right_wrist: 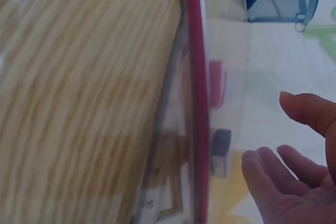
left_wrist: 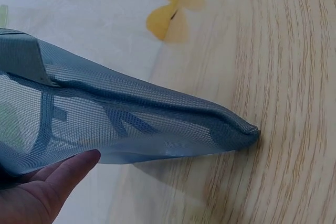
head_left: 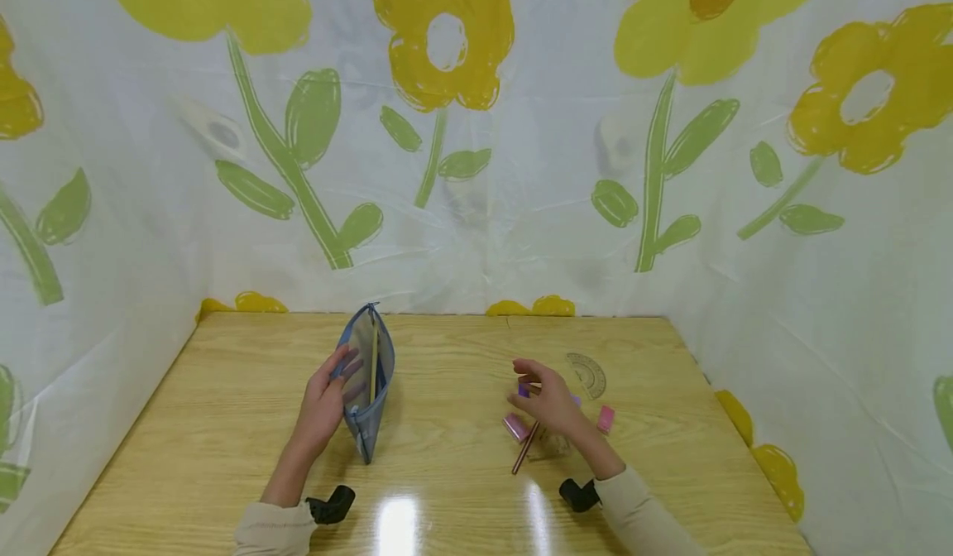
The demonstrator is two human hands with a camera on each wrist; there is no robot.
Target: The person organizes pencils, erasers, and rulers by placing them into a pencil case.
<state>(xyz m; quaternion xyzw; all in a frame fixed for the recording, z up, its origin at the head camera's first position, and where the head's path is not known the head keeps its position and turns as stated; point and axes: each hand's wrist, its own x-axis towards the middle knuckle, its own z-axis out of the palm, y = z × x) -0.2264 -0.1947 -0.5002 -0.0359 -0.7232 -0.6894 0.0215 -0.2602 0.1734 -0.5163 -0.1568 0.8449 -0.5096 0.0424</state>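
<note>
My left hand (head_left: 322, 407) grips the side of a blue mesh pencil case (head_left: 380, 411), which stands upright with its zip mouth open. Inside it leans a yellowish pencil (head_left: 374, 357). Seen from the left wrist, the hand (left_wrist: 58, 187) lies along the mesh wall (left_wrist: 157, 108). My right hand (head_left: 547, 399) hovers over loose stationery, thumb and fingers apart with nothing between them. Below and around it lie a dark red pencil (head_left: 525, 448), a pink block (head_left: 515, 428), a clear set square (head_left: 549, 447) and a purple-sleeved eraser (right_wrist: 221, 145), partly hidden in the head view.
A clear protractor (head_left: 588, 376) lies beyond the right hand, and a pink eraser (head_left: 606, 419) lies to its right. The wooden table (head_left: 447, 374) ends at a flower-printed cloth (head_left: 484, 233) at the back and both sides.
</note>
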